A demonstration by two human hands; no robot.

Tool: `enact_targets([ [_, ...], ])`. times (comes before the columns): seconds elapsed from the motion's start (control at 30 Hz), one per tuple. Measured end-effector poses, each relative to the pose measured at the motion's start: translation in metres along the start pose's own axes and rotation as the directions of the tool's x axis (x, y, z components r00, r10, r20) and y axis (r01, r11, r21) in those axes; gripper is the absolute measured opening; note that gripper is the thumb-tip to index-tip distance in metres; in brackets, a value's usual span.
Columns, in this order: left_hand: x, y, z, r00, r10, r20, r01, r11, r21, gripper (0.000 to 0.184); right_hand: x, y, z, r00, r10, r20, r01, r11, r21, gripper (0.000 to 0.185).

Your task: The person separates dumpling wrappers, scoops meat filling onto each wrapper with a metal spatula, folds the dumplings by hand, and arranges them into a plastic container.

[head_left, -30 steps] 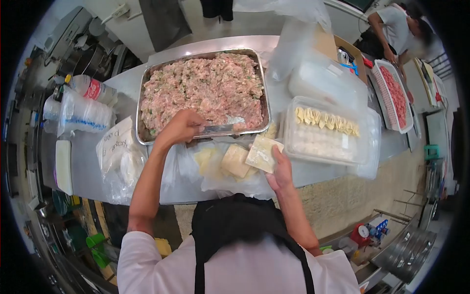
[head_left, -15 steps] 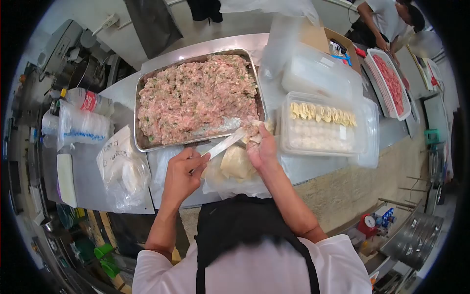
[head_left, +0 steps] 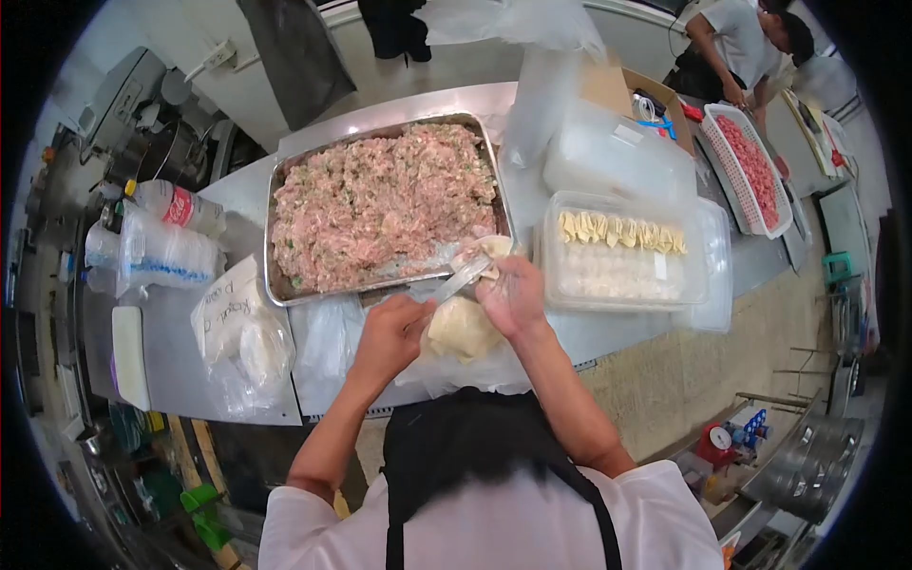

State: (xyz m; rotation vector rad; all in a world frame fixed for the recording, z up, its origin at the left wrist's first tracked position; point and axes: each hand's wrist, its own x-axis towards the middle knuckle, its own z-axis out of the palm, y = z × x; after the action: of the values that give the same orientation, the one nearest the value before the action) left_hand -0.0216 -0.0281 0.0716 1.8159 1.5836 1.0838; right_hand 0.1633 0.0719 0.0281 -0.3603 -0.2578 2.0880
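My left hand (head_left: 391, 332) is closed on the handle of a flat metal spatula (head_left: 461, 278), whose blade reaches the filling in a wrapper. In my right hand (head_left: 514, 296) the wrapper (head_left: 495, 249) is cupped around some meat filling, its edges folded up. Both hands are just past the near right corner of a metal tray (head_left: 380, 292) full of minced meat with green bits (head_left: 380, 204). A stack of pale wrappers (head_left: 463, 330) lies on plastic below my hands. To the right, a clear container (head_left: 617, 294) holds a row of folded dumplings (head_left: 622, 233).
Clear lids (head_left: 622, 161) and a cardboard box (head_left: 665, 109) stand behind the container. A co-worker (head_left: 736, 47) is at a white basket of meat (head_left: 750, 171) at the far right. Plastic bags (head_left: 242, 328) and a bottle (head_left: 176, 204) are on the left.
My left hand has brought the spatula from the tray's edge to the wrapper. The wrapper, flat and square earlier, is now cupped around filling in my right hand.
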Motion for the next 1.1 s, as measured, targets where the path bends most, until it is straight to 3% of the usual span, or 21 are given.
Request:
enact_targets([
  [0.03, 0.002, 0.013, -0.012, 0.998, -0.05, 0.022, 0.05, 0.999, 0.003, 0.026, -0.008, -0.002, 0.005, 1.0, -0.008, 0.0, 0.008, 1.0, -0.004, 0.047],
  [0.13, 0.001, 0.032, -0.028, 0.995, -0.102, -0.015, 0.102, 0.995, -0.023, 0.027, -0.023, 0.001, 0.01, 0.992, -0.124, 0.029, 0.127, 0.949, -0.289, 0.057],
  [0.2, 0.0, 0.037, -0.035, 0.991, -0.114, 0.067, 0.114, 0.994, 0.003, 0.027, -0.024, 0.004, 0.004, 0.973, -0.226, 0.042, 0.165, 0.56, -0.812, 0.067],
  [0.23, -0.001, 0.041, -0.035, 0.992, -0.108, 0.065, 0.108, 0.994, 0.001, 0.027, -0.027, 0.002, 0.006, 0.964, -0.262, 0.036, 0.093, 0.208, -0.974, 0.057],
  [0.27, -0.001, 0.044, -0.036, 0.983, -0.11, 0.148, 0.104, 0.993, 0.048, 0.027, -0.025, 0.0, 0.007, 0.963, -0.265, 0.042, 0.098, 0.204, -0.974, 0.057],
  [0.3, -0.001, 0.048, -0.038, 0.966, -0.117, 0.231, 0.097, 0.991, 0.096, 0.027, -0.023, 0.001, 0.005, 0.94, -0.292, 0.174, 0.198, 0.054, -0.979, 0.045],
  [0.37, 0.001, 0.057, -0.059, 0.971, -0.133, 0.201, 0.118, 0.99, 0.084, 0.028, -0.014, 0.004, -0.006, 0.815, -0.331, 0.476, 0.443, -0.174, -0.879, 0.029],
  [0.4, 0.001, 0.061, -0.072, 0.973, -0.154, 0.174, 0.144, 0.987, 0.069, 0.028, -0.014, 0.002, -0.004, 0.814, -0.332, 0.476, 0.442, -0.176, -0.879, 0.029],
  [0.43, 0.001, 0.061, -0.083, 0.994, -0.102, 0.049, 0.102, 0.995, -0.009, 0.028, -0.016, -0.002, 0.0, 0.926, -0.291, 0.239, 0.282, 0.116, -0.952, 0.022],
  [0.47, 0.001, 0.061, -0.091, 0.994, -0.096, 0.051, 0.097, 0.995, -0.012, 0.028, -0.018, -0.007, 0.004, 0.984, -0.18, 0.007, 0.077, 0.385, -0.92, 0.017],
  [0.5, 0.001, 0.06, -0.097, 0.991, -0.104, -0.088, 0.101, 0.994, -0.037, 0.028, -0.019, -0.013, 0.007, 0.982, -0.187, 0.007, 0.079, 0.382, -0.921, 0.017],
  [0.53, 0.0, 0.059, -0.1, 0.967, -0.114, -0.226, 0.102, 0.993, -0.064, 0.027, -0.021, -0.019, 0.011, 0.994, -0.111, 0.009, 0.066, 0.525, -0.849, 0.012],
  [0.57, -0.001, 0.055, -0.097, 0.969, -0.111, -0.221, 0.098, 0.993, -0.07, 0.027, -0.024, -0.024, 0.015, 0.999, -0.036, 0.02, 0.039, 0.652, -0.757, 0.013],
  [0.7, -0.003, 0.043, -0.077, 0.971, -0.179, -0.156, 0.141, 0.963, -0.229, 0.028, -0.04, -0.044, 0.046, 0.974, -0.206, 0.089, 0.198, 0.605, -0.771, 0.027],
  [0.77, -0.008, 0.041, -0.066, 0.963, -0.242, -0.117, 0.207, 0.945, -0.255, 0.031, -0.046, -0.06, 0.066, 0.953, -0.29, -0.086, 0.163, 0.734, -0.659, 0.036],
  [0.8, -0.008, 0.04, -0.063, 0.966, -0.234, -0.108, 0.199, 0.943, -0.267, 0.031, -0.048, -0.07, 0.073, 0.948, -0.304, -0.09, 0.17, 0.726, -0.667, 0.036],
  [0.87, -0.011, 0.038, -0.061, 0.967, -0.24, -0.08, 0.215, 0.947, -0.238, 0.032, -0.053, -0.09, 0.081, 0.855, -0.451, -0.257, 0.205, 0.748, -0.631, 0.043],
  [0.97, -0.014, 0.037, -0.059, 0.96, -0.27, -0.073, 0.242, 0.933, -0.268, 0.031, -0.065, -0.137, 0.043, 0.807, -0.567, -0.163, 0.366, 0.699, -0.615, 0.042],
  [1.03, -0.017, 0.03, -0.058, 0.957, -0.284, -0.062, 0.254, 0.92, -0.299, 0.03, -0.069, -0.162, 0.032, 0.784, -0.618, -0.065, 0.349, 0.525, -0.776, 0.041],
  [1.07, -0.019, 0.025, -0.057, 0.953, -0.299, -0.056, 0.266, 0.908, -0.325, 0.03, -0.064, -0.167, 0.025, 0.778, -0.624, -0.069, 0.349, 0.522, -0.778, 0.041],
  [1.1, -0.02, 0.021, -0.057, 0.955, -0.292, -0.047, 0.261, 0.908, -0.327, 0.03, -0.058, -0.171, 0.02, 0.816, -0.573, -0.076, 0.121, 0.298, -0.947, 0.041],
])
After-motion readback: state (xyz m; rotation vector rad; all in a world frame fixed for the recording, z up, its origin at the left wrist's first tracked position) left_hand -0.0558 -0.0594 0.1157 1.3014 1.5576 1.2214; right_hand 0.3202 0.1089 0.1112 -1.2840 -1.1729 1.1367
